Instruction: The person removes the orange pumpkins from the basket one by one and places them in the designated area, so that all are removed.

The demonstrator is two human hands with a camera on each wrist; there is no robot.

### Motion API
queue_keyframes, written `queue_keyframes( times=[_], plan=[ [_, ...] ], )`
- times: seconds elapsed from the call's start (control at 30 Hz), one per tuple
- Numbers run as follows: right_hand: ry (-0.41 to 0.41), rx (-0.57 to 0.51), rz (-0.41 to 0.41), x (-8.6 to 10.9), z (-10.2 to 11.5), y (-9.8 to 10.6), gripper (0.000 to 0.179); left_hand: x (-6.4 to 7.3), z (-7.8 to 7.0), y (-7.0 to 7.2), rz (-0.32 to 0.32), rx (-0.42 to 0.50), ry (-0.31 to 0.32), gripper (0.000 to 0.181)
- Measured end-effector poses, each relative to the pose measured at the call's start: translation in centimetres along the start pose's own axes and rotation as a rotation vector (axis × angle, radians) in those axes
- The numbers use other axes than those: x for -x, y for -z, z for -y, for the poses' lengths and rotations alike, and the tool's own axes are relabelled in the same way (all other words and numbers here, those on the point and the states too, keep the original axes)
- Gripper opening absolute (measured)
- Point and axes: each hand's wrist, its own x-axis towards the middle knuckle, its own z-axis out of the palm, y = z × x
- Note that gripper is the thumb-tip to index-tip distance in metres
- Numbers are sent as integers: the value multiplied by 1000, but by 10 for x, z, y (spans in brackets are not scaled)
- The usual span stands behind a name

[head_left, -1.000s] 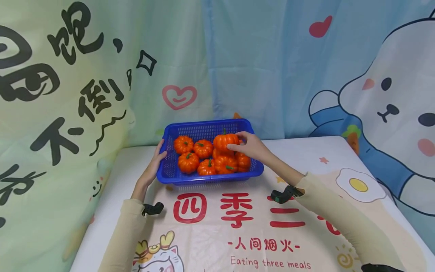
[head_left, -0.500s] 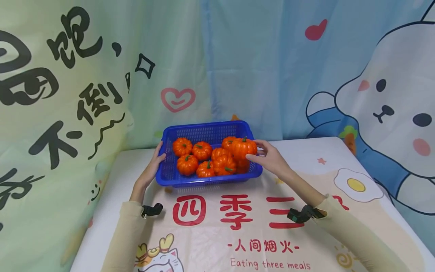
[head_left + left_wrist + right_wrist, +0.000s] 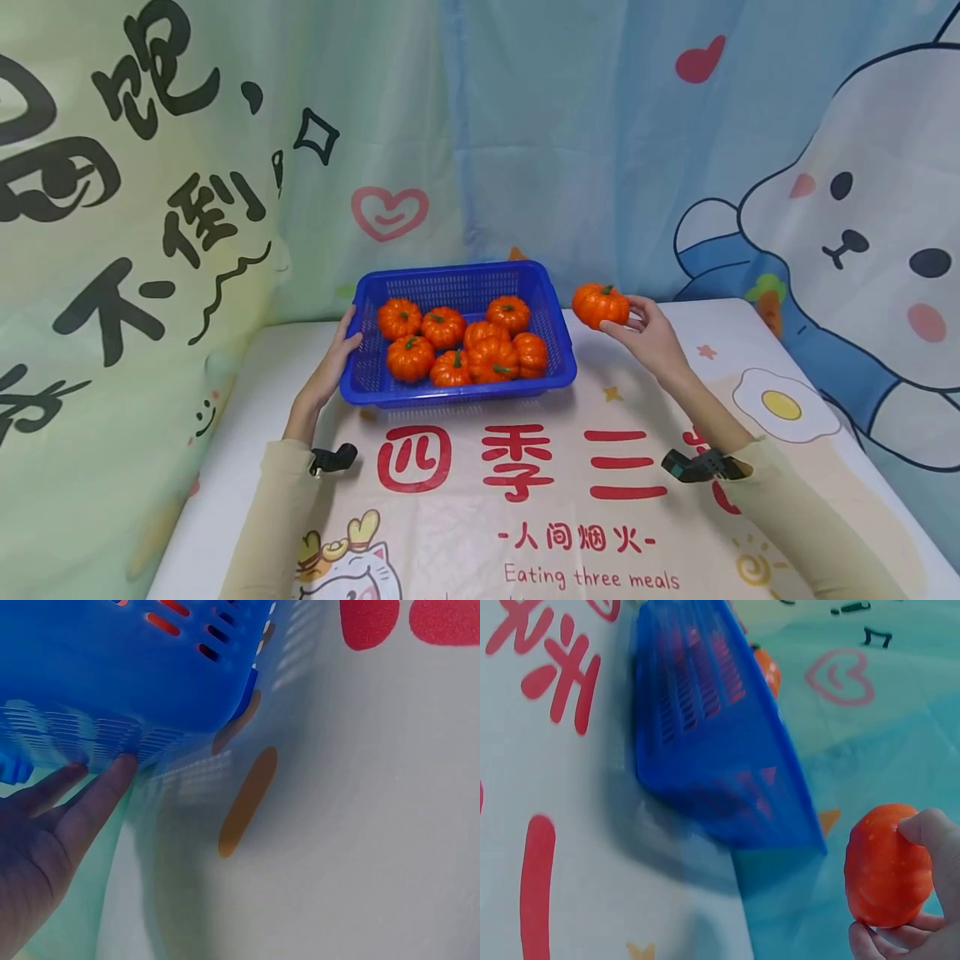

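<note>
Leftmost, the person's left hand [image 3: 330,362] rests at the left end of the blue basket [image 3: 465,292], thumb laid over the rim. Its fingers look nearly straight, slightly apart, touching the outer wall, as far as the dim left wrist view shows. Next comes the basket itself on the printed table [image 3: 450,542], with eight small orange pumpkins [image 3: 410,358] inside. Just beyond the basket's right end, apart from it, is the held pumpkin [image 3: 600,307]: squat, glossy, bright orange, softly ribbed, its green stem [image 3: 607,289] facing up. Furthest right, the right hand [image 3: 652,337] grips that pumpkin by its right side. It sits between thumb and curled fingers, the thumb pressed on its near side, while its left side bulges free past the fingertips, towards the basket.
</note>
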Motion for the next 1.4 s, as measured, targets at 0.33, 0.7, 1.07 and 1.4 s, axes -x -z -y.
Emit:
queue_keyframes(
  times=[0.33,0.7,1.07,1.4],
  plan=[
    [-56,59,72,-13,-33,-1,81,-1,1,0,1,-9,5,62],
    [-82,149,199,-30,-62,-20,79,2,-1,0,-10,-13,21,63],
    [-86,130,178,-40,-72,-24,78,-1,0,-2,2,6,15,63],
    [-81,152,213,-43,-78,-26,78,0,-1,0,-7,-2,35,67]
  ],
)
